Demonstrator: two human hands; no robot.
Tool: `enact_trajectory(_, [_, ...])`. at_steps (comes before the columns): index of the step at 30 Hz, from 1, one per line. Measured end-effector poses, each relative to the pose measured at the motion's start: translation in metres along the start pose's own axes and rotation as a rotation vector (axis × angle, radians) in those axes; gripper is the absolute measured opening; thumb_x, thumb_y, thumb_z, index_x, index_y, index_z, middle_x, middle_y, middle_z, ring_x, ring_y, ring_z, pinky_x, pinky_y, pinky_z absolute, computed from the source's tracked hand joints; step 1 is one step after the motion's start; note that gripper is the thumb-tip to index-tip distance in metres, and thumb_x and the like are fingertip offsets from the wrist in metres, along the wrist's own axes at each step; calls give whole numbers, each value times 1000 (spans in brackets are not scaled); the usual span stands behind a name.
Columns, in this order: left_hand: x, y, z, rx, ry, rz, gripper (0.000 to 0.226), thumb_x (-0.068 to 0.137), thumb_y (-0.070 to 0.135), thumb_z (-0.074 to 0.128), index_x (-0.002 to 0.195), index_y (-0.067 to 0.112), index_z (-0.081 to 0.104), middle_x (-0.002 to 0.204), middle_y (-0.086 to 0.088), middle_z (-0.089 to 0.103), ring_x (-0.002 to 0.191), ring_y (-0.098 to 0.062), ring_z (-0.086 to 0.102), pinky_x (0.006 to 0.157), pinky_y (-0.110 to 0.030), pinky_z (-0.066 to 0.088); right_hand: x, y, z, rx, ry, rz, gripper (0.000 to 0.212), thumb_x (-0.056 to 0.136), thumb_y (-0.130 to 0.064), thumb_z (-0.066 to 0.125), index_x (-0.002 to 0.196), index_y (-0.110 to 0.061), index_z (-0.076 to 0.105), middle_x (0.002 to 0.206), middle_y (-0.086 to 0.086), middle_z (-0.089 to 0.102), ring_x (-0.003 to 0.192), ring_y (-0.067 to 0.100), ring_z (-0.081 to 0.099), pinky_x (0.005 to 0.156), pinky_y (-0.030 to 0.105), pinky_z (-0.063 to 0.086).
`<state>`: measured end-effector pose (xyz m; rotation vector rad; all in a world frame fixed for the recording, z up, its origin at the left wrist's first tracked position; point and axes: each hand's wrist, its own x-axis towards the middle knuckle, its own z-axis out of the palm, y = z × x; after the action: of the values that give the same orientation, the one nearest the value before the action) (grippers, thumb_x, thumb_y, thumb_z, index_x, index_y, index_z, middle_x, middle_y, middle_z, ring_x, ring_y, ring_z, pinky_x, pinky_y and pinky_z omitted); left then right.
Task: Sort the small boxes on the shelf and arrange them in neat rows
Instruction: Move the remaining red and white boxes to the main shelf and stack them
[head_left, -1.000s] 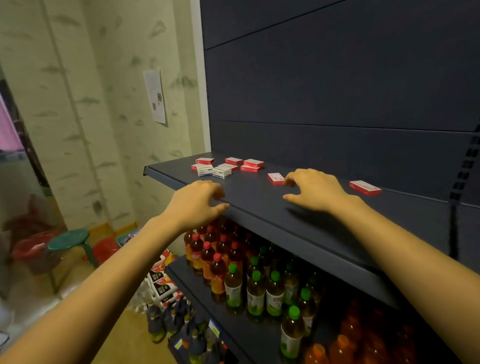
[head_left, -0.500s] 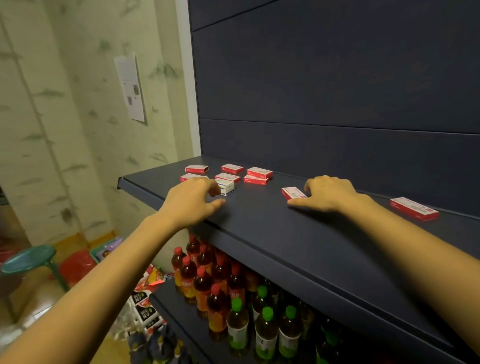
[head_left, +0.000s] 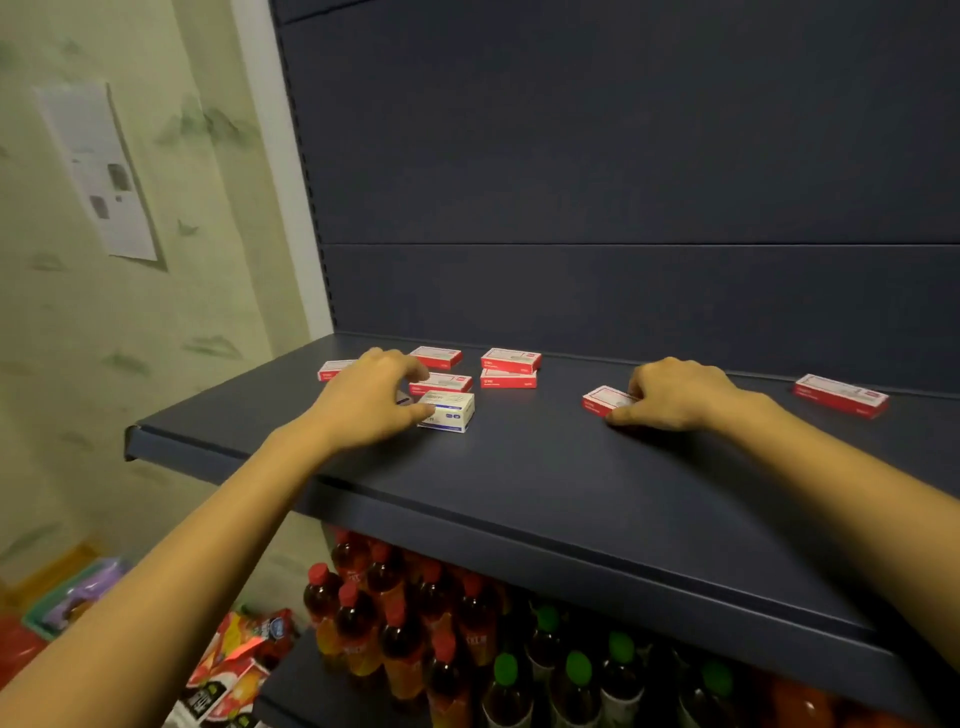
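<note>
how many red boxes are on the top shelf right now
7 red boxes: far left, partly behind the left hand; back; behind the white box; two stacked; under the right hand; far right. Hands may hide more.

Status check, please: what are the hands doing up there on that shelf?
Left hand at white box. Right hand on red box. Other red boxes scattered, unsorted. Nothing blocking.

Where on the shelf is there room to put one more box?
Bare shelf runs along the front edge, and between the left hand and right hand. It is crowded at the back left, around the white box and red boxes.
</note>
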<state>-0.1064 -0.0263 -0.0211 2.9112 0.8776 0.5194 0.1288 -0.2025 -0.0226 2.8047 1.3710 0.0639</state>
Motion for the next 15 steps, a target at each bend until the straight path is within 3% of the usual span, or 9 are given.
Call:
enact_trajectory(3, [14, -8, 3, -52, -153, 40, 57, 81, 34, 67, 131, 14, 47, 136, -6, 50, 118, -21, 49, 99, -36, 43, -14, 1, -1, 4, 92, -16, 50, 83, -56, 54, 115, -17, 55, 120, 3, 56, 101, 26, 55, 72, 31, 41])
enact_trajectory(8, [29, -10, 7, -104, -296, 111, 55, 80, 23, 70, 129, 12, 48, 132, -6, 51, 113, -21, 52, 97, -32, 43, -40, 3, -3, 52, 222, -30, 50, 82, -54, 56, 120, -21, 52, 123, -1, 52, 105, 23, 55, 75, 34, 44])
enact_trajectory(11, [34, -10, 10, -93, -302, 162, 45, 80, 19, 69, 121, 12, 52, 127, -7, 53, 105, -18, 52, 90, -29, 44, -55, 4, -2, 91, 274, -21, 48, 82, -52, 57, 119, -22, 52, 121, -2, 52, 104, 20, 56, 76, 34, 47])
enact_trajectory(15, [40, -5, 7, -119, -193, 232, 39, 77, 25, 72, 110, 18, 54, 116, -2, 54, 97, -14, 50, 80, -26, 40, -76, 7, -1, 119, 327, 6, 47, 82, -51, 59, 118, -22, 53, 118, -3, 55, 102, 18, 57, 79, 37, 52])
